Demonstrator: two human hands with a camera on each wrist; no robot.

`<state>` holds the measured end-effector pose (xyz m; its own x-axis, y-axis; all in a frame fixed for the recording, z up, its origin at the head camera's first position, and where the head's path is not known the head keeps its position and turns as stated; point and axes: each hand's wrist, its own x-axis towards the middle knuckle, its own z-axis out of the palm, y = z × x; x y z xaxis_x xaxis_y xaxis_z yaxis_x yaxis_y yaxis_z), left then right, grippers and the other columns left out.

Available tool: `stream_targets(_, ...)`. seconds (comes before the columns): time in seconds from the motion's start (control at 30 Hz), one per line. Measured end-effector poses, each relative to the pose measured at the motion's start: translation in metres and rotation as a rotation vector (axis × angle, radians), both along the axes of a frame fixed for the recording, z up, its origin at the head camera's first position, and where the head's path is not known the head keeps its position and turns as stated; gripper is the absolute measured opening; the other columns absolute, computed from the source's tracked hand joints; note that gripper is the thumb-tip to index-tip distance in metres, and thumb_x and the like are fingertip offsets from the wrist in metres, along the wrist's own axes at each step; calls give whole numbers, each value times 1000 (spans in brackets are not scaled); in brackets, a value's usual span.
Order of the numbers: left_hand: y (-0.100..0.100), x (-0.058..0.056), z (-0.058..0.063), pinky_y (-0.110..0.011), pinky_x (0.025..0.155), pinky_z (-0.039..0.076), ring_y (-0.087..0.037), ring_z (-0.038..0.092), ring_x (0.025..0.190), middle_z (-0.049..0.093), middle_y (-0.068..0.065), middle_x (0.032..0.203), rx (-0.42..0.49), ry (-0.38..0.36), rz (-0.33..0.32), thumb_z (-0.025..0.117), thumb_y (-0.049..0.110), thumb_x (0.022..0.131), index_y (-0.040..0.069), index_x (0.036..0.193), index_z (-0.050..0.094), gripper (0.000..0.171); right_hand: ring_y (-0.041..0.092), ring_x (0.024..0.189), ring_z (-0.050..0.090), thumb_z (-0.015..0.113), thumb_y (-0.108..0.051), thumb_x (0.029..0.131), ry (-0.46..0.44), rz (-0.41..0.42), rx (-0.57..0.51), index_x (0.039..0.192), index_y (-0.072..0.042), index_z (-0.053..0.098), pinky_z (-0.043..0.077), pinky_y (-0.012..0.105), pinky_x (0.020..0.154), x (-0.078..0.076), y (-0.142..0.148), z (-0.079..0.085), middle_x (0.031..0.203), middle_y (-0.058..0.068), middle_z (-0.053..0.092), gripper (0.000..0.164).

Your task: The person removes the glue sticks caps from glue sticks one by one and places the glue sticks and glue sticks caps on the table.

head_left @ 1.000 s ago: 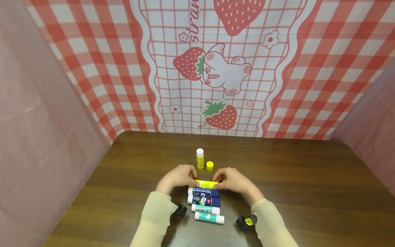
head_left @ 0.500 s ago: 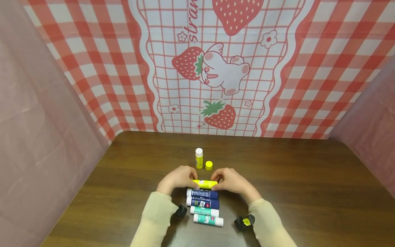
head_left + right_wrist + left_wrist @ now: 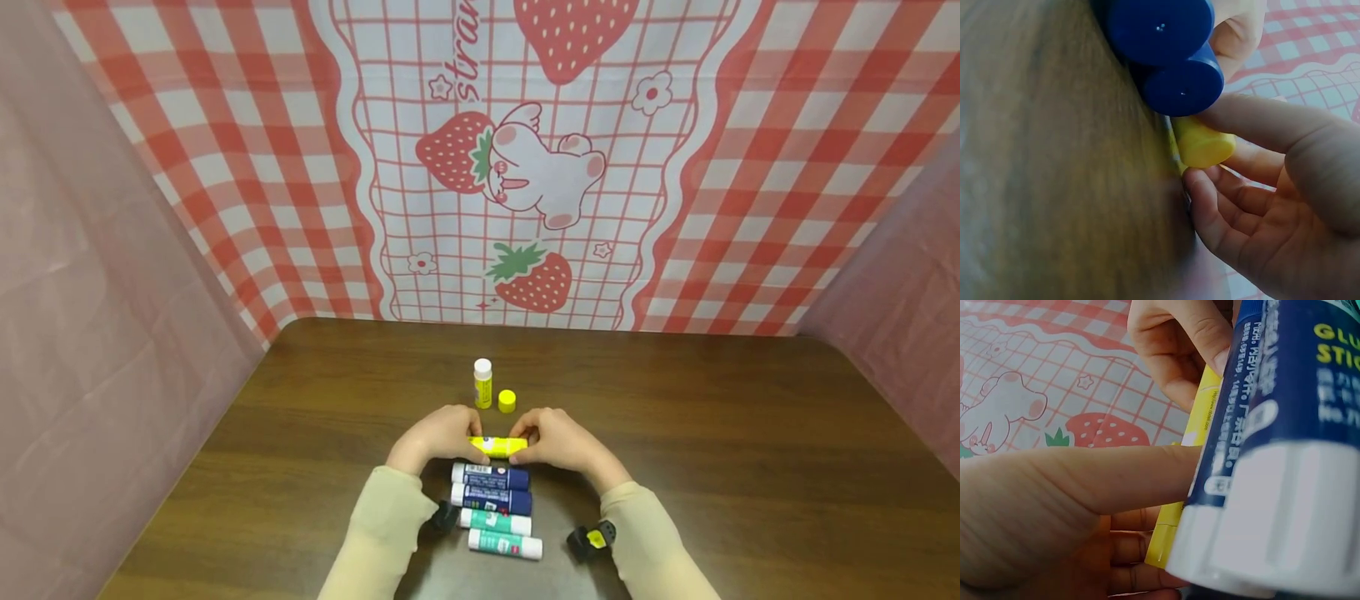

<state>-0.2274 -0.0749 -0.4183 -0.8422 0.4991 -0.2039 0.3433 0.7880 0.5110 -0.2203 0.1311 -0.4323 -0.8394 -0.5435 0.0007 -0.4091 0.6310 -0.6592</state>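
A yellow glue stick lies crosswise between my two hands. My left hand pinches its left end between thumb and fingers, as the left wrist view shows too. At its right end, my right hand has thumb and fingers around the yellow end. On the near side, two dark blue glue sticks with white ends lie side by side, the farther one and the nearer one. Closer still are two green-and-white glue sticks, one just beyond the other.
Beyond my hands stands an upright yellow glue stick with a white top. Next to it on the brown table is a small yellow cap. A strawberry-print checked cloth hangs behind the table.
The blue and green glue sticks have rolled slightly towards me, turning their labels. A gap has opened between the yellow glue stick and the blue ones. Both hands stay at its ends.
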Motion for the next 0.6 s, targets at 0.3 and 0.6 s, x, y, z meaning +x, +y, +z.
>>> stream_targets(0.3,-6,-1,1,-28,63,40,-13,48,66,55,3,73,51,5,1,77,28,70,9,83,59,29,9,66,50,77,-28,70,44,-17,-72,87,-11,67,44,22,60,-2,-1,-3,76,-5,60,26)
stream_targets(0.6,-8,-2,4,-28,63,40,-13,48,66,56,3,73,93,0,6,75,28,72,10,83,58,28,10,66,50,76,-28,72,21,-34,-116,90,-10,67,44,22,60,-4,3,-2,75,-4,60,27)
